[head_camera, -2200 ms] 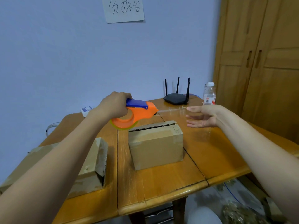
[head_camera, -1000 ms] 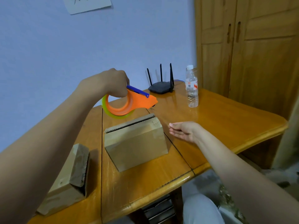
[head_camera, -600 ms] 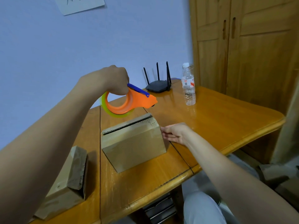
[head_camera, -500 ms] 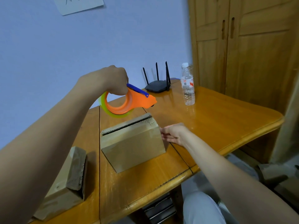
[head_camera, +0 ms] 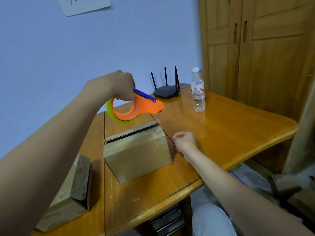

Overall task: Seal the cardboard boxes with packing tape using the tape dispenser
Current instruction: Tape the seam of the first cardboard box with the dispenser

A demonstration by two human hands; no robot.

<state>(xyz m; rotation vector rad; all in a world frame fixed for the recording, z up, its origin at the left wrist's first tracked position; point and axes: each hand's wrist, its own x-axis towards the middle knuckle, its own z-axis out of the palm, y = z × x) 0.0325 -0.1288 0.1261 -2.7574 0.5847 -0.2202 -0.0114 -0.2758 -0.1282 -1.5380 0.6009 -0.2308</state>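
My left hand (head_camera: 117,86) is shut on the orange tape dispenser (head_camera: 146,108), which has a blue lever and a yellowish tape roll. It hangs in the air just above the far edge of a small cardboard box (head_camera: 138,155) in the middle of the wooden table (head_camera: 230,133). The box's top flap stands slightly raised along a dark seam. My right hand (head_camera: 185,142) rests against the box's right side with curled fingers; the fingertips are hidden, and nothing shows in them.
A second cardboard box (head_camera: 75,188) lies tilted at the table's left front, partly behind my left arm. A black router (head_camera: 166,92) and a clear water bottle (head_camera: 197,92) stand at the back. A wooden wardrobe (head_camera: 264,57) rises on the right.
My right hand dropped from the air beside the dispenser down to the box's right side and curled its fingers there. The dispenser stayed above the box, and the view turned right.
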